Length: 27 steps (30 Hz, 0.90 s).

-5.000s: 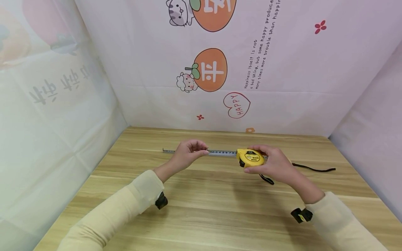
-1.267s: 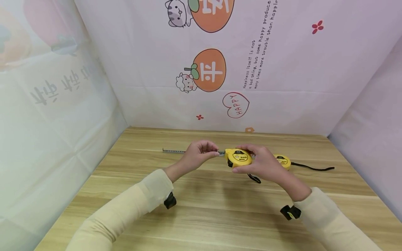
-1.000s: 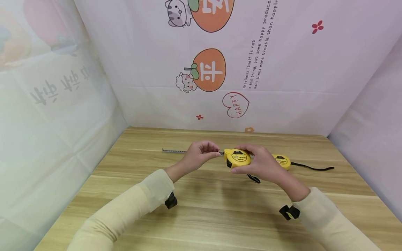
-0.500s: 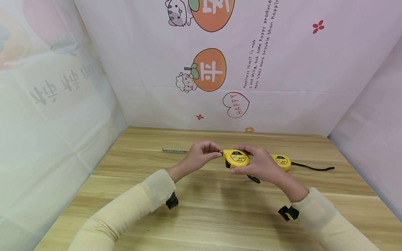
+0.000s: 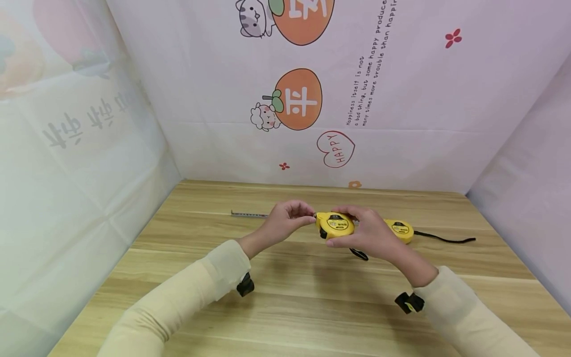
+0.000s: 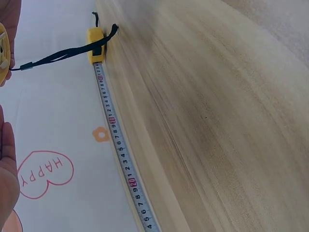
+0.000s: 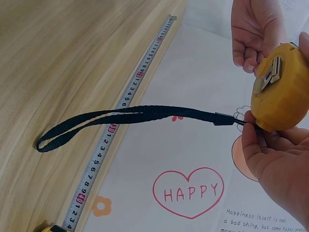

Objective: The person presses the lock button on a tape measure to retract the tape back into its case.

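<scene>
My right hand (image 5: 372,233) grips a yellow tape measure (image 5: 335,225) above the table, its label facing up. A black wrist strap (image 7: 140,113) hangs from that case. At the case's mouth, my left hand (image 5: 287,220) pinches the end of the metal blade between thumb and forefinger; barely any blade shows between hand and case. Behind both hands, a second yellow tape measure (image 5: 401,230) lies on the table with its blade (image 5: 247,214) drawn out to the left. In the head view the hands hide the middle of that blade; the left wrist view shows its numbered length (image 6: 116,130).
The wooden table (image 5: 285,307) meets a printed cloth backdrop (image 5: 223,148) just behind the long blade. A black cord (image 5: 446,239) trails right from the lying tape measure. Cloth walls stand at left and right.
Five seconds ago, several centimetres of blade showed between the hands. The left hand has moved right and the right hand left, the blade going into the case. The last half second shows almost no movement.
</scene>
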Each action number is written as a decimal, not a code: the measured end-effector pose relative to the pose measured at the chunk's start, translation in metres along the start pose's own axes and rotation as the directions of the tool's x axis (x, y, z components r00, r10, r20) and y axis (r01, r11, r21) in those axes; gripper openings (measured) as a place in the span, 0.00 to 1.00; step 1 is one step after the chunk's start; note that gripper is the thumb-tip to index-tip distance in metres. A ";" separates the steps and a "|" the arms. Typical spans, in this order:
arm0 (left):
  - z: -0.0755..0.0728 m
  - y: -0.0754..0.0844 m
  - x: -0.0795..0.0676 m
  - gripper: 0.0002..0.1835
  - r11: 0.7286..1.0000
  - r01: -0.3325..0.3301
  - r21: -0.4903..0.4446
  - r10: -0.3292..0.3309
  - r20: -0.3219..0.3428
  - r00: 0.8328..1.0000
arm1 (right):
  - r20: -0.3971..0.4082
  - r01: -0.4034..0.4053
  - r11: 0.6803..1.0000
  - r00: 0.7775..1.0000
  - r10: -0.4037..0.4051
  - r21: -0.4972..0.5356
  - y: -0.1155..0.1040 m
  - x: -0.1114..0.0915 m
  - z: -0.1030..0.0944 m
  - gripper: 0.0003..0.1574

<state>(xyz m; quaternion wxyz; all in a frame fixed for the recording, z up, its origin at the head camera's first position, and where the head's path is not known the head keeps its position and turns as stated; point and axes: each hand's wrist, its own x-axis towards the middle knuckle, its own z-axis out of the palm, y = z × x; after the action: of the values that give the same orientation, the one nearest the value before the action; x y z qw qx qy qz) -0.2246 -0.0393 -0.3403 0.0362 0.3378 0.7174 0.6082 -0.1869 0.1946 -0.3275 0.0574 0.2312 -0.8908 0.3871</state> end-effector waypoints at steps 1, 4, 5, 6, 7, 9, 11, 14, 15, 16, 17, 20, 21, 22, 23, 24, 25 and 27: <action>0.000 -0.001 0.000 0.06 1.000 0.004 0.000 -0.004 0.000 1.000 | 0.000 -0.001 1.000 1.000 0.001 -0.002 0.000 0.000 0.000 0.46; 0.000 -0.004 0.002 0.06 1.000 0.013 -0.003 -0.013 0.001 1.000 | -0.001 0.002 1.000 1.000 -0.002 -0.005 -0.001 0.000 0.000 0.46; 0.000 -0.005 0.002 0.06 1.000 0.015 -0.006 -0.015 0.003 1.000 | -0.001 0.002 1.000 1.000 -0.002 -0.006 -0.001 0.000 0.000 0.46; 0.000 -0.005 0.002 0.06 1.000 0.018 -0.009 -0.018 0.006 1.000 | 0.000 0.003 1.000 1.000 -0.003 -0.007 -0.001 0.000 0.000 0.46; 0.000 -0.005 0.002 0.06 1.000 0.018 -0.010 -0.018 0.009 1.000 | 0.001 0.003 1.000 1.000 -0.003 -0.006 0.000 0.000 0.000 0.46; 0.000 -0.004 0.002 0.06 1.000 0.014 -0.015 -0.014 0.016 1.000 | 0.001 0.005 1.000 1.000 -0.005 -0.006 0.000 0.001 0.001 0.47; 0.000 -0.004 0.001 0.07 1.000 0.003 -0.017 -0.003 0.024 1.000 | 0.000 0.009 1.000 1.000 -0.009 -0.006 0.000 0.001 0.001 0.47; -0.001 -0.002 0.001 0.07 1.000 -0.017 -0.016 0.018 0.036 0.999 | -0.003 0.018 1.000 1.000 -0.018 -0.005 0.000 0.001 0.001 0.46; -0.001 -0.004 0.001 0.07 1.000 -0.020 -0.017 0.021 0.039 0.999 | -0.004 0.019 1.000 1.000 -0.019 -0.004 -0.001 0.001 0.001 0.46; -0.002 -0.007 0.002 0.07 1.000 -0.023 -0.018 0.024 0.042 0.999 | -0.005 0.021 1.000 1.000 -0.021 -0.001 -0.001 0.001 0.002 0.45; -0.002 -0.011 0.003 0.07 1.000 -0.023 -0.018 0.024 0.043 0.999 | -0.005 0.023 1.000 1.000 -0.023 0.001 -0.001 0.000 0.002 0.45; -0.002 -0.021 0.005 0.08 1.000 -0.025 -0.015 0.025 0.043 0.999 | -0.006 0.024 1.000 1.000 -0.024 0.010 -0.001 0.000 0.002 0.45; -0.003 -0.024 0.006 0.08 1.000 -0.027 -0.017 0.027 0.043 0.999 | -0.007 0.024 1.000 1.000 -0.024 0.011 -0.001 0.000 0.002 0.45; -0.003 -0.026 0.007 0.08 0.999 -0.031 -0.018 0.031 0.043 0.999 | -0.006 0.024 1.000 1.000 -0.024 0.012 -0.001 0.000 0.003 0.44; -0.003 -0.028 0.007 0.09 0.999 -0.035 -0.018 0.035 0.043 0.998 | -0.006 0.024 1.000 1.000 -0.024 0.012 -0.001 0.000 0.003 0.44; -0.003 -0.029 0.007 0.09 0.999 -0.040 -0.022 0.041 0.044 0.998 | -0.007 0.024 1.000 1.000 -0.024 0.011 -0.001 0.000 0.003 0.44; -0.003 -0.030 0.007 0.09 0.999 -0.045 -0.030 0.047 0.046 0.998 | -0.008 0.024 1.000 1.000 -0.024 0.008 -0.001 0.000 0.003 0.44; -0.004 -0.031 0.007 0.10 0.998 -0.055 -0.041 0.057 0.049 0.997 | -0.008 0.025 1.000 1.000 -0.025 0.003 -0.001 0.000 0.003 0.45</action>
<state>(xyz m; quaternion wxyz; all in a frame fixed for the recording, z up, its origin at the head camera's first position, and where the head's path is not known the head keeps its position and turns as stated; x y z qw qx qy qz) -0.2452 -0.0401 -0.3645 0.0439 0.3723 0.6945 0.6141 -0.1862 0.1916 -0.3289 0.0657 0.2409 -0.8870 0.3884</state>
